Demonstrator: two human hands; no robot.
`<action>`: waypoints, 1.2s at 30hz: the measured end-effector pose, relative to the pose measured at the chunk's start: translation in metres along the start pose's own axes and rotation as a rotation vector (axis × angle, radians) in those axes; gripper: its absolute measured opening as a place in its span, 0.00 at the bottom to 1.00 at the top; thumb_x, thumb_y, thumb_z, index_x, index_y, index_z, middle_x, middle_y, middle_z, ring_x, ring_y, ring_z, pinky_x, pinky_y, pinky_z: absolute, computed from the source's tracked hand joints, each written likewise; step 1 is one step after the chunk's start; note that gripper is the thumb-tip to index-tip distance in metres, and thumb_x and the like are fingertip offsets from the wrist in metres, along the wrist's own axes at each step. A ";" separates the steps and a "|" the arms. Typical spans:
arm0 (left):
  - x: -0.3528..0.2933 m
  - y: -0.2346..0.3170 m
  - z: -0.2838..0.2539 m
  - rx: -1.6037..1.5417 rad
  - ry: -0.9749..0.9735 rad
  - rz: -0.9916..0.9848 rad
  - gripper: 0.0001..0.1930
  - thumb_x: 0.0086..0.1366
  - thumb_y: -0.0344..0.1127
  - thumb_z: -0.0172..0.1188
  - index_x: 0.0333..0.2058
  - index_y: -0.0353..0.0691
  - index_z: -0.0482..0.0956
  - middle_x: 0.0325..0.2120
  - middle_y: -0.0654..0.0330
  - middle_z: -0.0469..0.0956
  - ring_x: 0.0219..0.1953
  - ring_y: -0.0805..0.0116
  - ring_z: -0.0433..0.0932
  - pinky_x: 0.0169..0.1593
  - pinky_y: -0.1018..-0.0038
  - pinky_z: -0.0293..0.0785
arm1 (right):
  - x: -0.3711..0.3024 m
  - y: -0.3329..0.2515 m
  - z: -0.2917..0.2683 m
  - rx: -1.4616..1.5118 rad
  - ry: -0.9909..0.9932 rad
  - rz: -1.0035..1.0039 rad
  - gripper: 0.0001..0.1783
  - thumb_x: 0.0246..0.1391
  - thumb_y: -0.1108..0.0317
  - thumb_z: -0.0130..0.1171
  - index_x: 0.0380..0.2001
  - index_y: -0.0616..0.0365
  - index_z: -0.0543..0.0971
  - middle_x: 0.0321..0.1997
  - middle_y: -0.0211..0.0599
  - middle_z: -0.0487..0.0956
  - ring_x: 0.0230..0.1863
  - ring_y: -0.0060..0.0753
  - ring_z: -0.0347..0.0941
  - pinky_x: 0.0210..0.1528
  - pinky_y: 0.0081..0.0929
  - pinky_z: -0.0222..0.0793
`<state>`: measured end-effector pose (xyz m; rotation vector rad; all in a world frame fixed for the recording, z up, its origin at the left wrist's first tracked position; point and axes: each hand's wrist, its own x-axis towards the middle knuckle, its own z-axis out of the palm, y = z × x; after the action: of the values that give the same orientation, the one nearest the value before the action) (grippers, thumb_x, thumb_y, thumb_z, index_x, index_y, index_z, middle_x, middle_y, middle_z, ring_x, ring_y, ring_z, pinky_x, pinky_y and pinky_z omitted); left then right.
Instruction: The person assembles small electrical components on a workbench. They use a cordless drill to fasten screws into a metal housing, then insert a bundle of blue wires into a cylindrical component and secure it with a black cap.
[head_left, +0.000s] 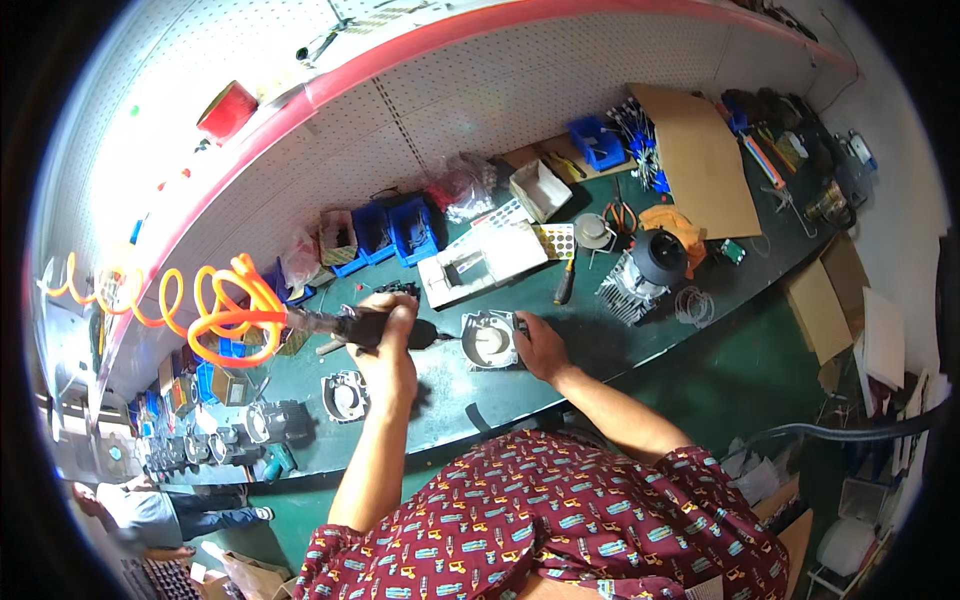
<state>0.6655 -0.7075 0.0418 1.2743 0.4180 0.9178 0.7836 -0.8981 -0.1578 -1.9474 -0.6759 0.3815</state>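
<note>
My left hand (388, 348) is closed around a black air screwdriver (425, 334), which lies roughly level and points right. An orange coiled hose (235, 320) runs from its back end to the left. The tool's tip reaches the left rim of a round, hollow metal housing (489, 342) on the bench; whether it touches is too small to tell. At that housing's right side my right hand (543, 350) grips the edge, fingers partly hidden. A similar metal housing (344, 397) lies left of my left forearm.
A white box (483, 265) and blue bins (411, 230) line the back of the green bench (610, 350). To the right stand a finned motor (640, 270) and a cardboard sheet (700, 160). Several housings (275, 421) sit far left, near another person (150, 512).
</note>
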 end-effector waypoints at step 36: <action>0.040 -0.289 -0.172 -0.167 0.785 -0.817 0.06 0.66 0.35 0.60 0.32 0.46 0.71 0.18 0.66 0.64 0.20 0.73 0.64 0.33 0.62 0.78 | 0.071 -0.075 -0.297 -0.956 -0.481 -0.165 0.37 0.39 0.84 0.60 0.59 0.56 0.73 0.64 0.45 0.69 0.68 0.52 0.62 0.73 0.42 0.58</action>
<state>0.6659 -0.5723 -0.2687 0.4429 1.3306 0.6768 0.9757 -1.0414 0.0454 -2.6816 -1.5252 0.4776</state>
